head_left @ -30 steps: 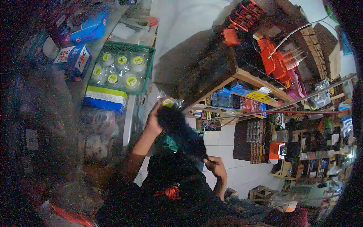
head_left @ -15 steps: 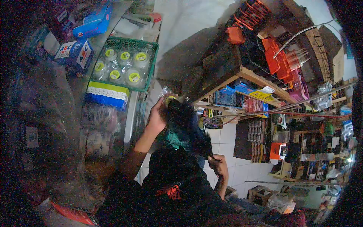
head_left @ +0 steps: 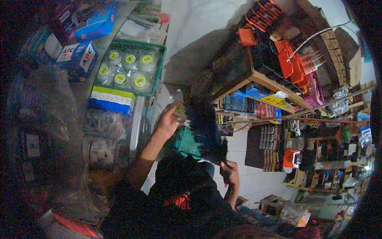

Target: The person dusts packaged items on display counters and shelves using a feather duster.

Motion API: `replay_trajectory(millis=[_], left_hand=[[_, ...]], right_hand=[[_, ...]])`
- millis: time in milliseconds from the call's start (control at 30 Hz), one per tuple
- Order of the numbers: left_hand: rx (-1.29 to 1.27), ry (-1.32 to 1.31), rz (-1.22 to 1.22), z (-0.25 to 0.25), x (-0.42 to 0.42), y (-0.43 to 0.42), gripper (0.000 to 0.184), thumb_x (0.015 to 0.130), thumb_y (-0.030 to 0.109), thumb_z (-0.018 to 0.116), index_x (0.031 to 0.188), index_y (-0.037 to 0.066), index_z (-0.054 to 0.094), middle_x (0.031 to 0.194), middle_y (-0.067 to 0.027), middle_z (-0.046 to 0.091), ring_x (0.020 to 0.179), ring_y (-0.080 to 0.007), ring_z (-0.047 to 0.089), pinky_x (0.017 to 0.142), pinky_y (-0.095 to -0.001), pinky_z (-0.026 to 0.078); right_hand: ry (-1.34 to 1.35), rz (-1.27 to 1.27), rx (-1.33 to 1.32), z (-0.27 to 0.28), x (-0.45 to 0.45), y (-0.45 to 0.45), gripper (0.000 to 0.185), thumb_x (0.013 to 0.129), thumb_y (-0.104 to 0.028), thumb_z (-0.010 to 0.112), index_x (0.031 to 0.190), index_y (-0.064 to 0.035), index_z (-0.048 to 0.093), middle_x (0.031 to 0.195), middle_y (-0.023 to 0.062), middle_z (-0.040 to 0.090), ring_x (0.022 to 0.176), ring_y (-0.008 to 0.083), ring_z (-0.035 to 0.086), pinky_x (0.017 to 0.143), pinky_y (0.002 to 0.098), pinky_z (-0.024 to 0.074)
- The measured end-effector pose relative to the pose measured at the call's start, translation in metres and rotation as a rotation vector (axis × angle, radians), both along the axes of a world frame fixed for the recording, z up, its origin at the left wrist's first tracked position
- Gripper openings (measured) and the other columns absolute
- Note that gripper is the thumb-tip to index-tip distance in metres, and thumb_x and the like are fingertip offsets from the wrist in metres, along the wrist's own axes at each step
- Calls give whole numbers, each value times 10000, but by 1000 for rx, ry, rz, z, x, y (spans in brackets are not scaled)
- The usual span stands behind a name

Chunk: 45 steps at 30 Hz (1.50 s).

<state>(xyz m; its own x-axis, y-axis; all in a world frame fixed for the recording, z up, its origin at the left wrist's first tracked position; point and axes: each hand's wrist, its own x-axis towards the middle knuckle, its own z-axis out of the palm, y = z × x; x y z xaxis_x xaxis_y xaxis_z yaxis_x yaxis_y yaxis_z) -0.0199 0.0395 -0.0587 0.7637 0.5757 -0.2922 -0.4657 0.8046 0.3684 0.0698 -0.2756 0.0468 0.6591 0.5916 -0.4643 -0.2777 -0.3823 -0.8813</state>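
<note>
My left hand holds a clear plastic-wrapped jar, its fingers around the side. My right hand is closed on the lower end of a dark feathery duster, which slants up and left beside the jar. Below the jar lies a green patterned cloth. To the upper left, a green basket contains several wrapped jars with yellow labels on their lids.
A yellow, white and blue box row lies below the basket, with a blue ABC box farther left. Wooden shelving with orange trays stands at right. A cable crosses there.
The duster has swung right and off the jar, uncovering more of the jar and the green cloth. My right hand has shifted slightly right and up.
</note>
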Motion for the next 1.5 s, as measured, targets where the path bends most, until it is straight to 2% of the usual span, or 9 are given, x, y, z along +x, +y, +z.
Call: replay_trajectory(millis=[500, 800, 900, 967, 1033, 1133, 1367, 1433, 1500], left_hand=[[-61, -360, -247, 4, -12, 2, 310, 928, 146, 565, 1229, 70, 563, 1120, -58, 649, 992, -198, 628, 773, -352, 517], [-174, -150, -151, 21, -4, -7, 286, 929, 178, 562, 1184, 50, 568, 1091, -88, 644, 1014, -243, 609, 904, -367, 513], [-71, -452, -303, -10, -13, 2, 308, 930, 185, 564, 1204, 46, 554, 1104, -97, 635, 1043, -244, 593, 966, -359, 476], [398, -197, -342, -36, -3, -1, 310, 931, 187, 564, 1211, 56, 551, 1115, -84, 633, 1032, -235, 598, 946, -366, 483], [-117, -174, -144, 44, -9, -12, 316, 935, 156, 545, 1238, 67, 537, 1145, -83, 624, 988, -228, 617, 913, -368, 503], [-8, -316, -270, -22, -6, -2, 341, 940, 130, 526, 1272, 54, 523, 1184, -94, 617, 990, -237, 623, 911, -363, 508], [307, 79, -219, -8, -9, -9, 348, 955, 156, 510, 1282, 38, 529, 1192, -86, 619, 1043, -220, 598, 921, -355, 494], [28, -196, -206, 18, -6, -13, 350, 952, 167, 517, 1274, 32, 533, 1206, -88, 614, 1067, -216, 587, 951, -354, 475], [1010, 44, -170, 10, -5, -6, 352, 945, 196, 523, 1249, 19, 548, 1196, -108, 618, 1045, -234, 600, 953, -355, 473]], right_hand=[[-59, 107, -43, -2, 11, -11, 376, 921, -170, 612, 583, -80, 474, 519, -39, 416, 427, 52, 344, 391, 255, 227], [-118, 178, -43, -11, 10, -13, 347, 910, -157, 628, 599, -72, 499, 540, -47, 434, 447, 50, 331, 411, 263, 214], [-72, 179, -29, -10, 7, -13, 349, 911, -168, 632, 602, -69, 502, 537, -52, 428, 450, 51, 336, 413, 260, 222], [-108, 219, -20, -15, 8, -15, 344, 913, -173, 631, 611, -67, 505, 537, -53, 426, 451, 50, 338, 415, 258, 226], [-155, 209, 5, -15, 9, -13, 336, 916, -177, 629, 623, -66, 507, 538, -53, 426, 453, 48, 340, 417, 255, 230], [-9, 91, -168, 9, 2, -7, 344, 915, -196, 633, 619, -67, 515, 537, -52, 434, 446, 48, 336, 413, 254, 226], [-75, 144, -2, -5, 7, -15, 315, 904, -188, 649, 636, -58, 545, 550, -47, 456, 435, 49, 333, 399, 256, 214], [-87, 263, -33, -4, 9, -21, 313, 904, -177, 648, 637, -55, 540, 557, -47, 455, 437, 48, 335, 398, 257, 214], [-118, 268, 13, -12, 9, -19, 314, 903, -178, 650, 638, -53, 536, 563, -50, 449, 451, 48, 337, 409, 254, 223]])
